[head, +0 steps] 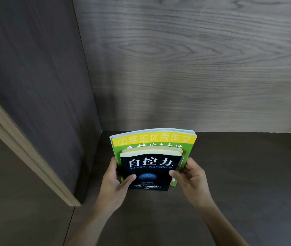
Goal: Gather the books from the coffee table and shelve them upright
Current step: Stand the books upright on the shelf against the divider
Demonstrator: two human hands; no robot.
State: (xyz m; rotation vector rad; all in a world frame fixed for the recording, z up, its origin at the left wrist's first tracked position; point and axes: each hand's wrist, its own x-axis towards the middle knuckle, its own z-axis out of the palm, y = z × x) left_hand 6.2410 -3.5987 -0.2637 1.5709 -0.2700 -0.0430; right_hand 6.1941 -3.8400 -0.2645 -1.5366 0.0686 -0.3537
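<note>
A stack of books stands upright on the dark shelf board (230,174), its lower edge on the board. In front is a black book (150,167) with white characters and a blue emblem. Behind it rises a taller green and yellow book (151,139), and the yellowed page tops of another book show between them. My left hand (113,181) grips the stack's left edge, thumb on the black cover. My right hand (191,178) grips the right edge, thumb on the same cover. The stack leans slightly back toward the rear panel.
The shelf's wood-grain back panel (194,68) stands behind the books. A dark side panel (43,86) with a light wooden front edge (26,148) closes the compartment on the left. The shelf board extends to the right of the books.
</note>
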